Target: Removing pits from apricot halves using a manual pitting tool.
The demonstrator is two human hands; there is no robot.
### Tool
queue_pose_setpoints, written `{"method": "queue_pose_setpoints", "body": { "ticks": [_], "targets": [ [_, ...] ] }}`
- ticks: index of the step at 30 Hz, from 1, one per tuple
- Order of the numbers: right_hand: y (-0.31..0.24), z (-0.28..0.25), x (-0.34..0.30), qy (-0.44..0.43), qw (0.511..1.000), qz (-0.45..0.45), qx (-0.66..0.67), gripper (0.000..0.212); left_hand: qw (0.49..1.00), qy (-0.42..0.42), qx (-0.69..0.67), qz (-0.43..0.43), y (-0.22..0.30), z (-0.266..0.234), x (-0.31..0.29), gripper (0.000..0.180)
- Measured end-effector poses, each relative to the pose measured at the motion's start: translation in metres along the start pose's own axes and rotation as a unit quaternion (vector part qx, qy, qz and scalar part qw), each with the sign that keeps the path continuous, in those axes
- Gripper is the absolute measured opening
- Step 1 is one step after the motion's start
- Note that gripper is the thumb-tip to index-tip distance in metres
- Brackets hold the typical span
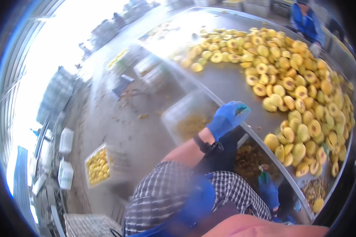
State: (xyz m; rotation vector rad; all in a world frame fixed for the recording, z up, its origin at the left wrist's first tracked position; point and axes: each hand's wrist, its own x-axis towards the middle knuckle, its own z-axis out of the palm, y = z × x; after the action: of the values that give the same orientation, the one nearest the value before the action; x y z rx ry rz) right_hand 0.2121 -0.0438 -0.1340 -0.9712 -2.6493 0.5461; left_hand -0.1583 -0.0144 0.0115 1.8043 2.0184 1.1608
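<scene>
My left hand (227, 118), in a blue glove with green fingertips, is over the near edge of the metal table (225, 77). Its fingers are curled in; anything between them is too small or hidden to make out. Lower and to the right, my right hand (268, 192), gloved alike, is beside the table's near rim. Its fingers close around a small tool (261, 168) with a pale, metal-looking tip, whose exact kind is unclear. Halved yellow peaches (300, 93) lie heaped across the table, many with brownish-red pit hollows facing up.
Brown pit scraps (315, 189) lie at the table's near right corner, and more scraps (251, 158) below its edge. A translucent crate (172, 118) stands against the table. On the floor is a crate of yellow fruit (98, 166). Another person (306, 23) is across the table.
</scene>
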Motion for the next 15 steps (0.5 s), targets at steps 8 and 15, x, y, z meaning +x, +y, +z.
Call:
{"method": "queue_pose_setpoints", "body": {
  "ticks": [8, 15],
  "targets": [
    [-0.020, -0.021, 0.070, -0.164, 0.945, 0.211, 0.187, 0.038, 0.993, -0.010, 0.045, 0.107, -0.034, 0.040, 0.111, 0.072],
    [-0.021, -0.013, 0.061, -0.168, 0.956, 0.186, 0.155, 0.034, 0.963, -0.207, 0.171, 0.038, -0.020, 0.150, 0.164, 0.060]
  ]
}}
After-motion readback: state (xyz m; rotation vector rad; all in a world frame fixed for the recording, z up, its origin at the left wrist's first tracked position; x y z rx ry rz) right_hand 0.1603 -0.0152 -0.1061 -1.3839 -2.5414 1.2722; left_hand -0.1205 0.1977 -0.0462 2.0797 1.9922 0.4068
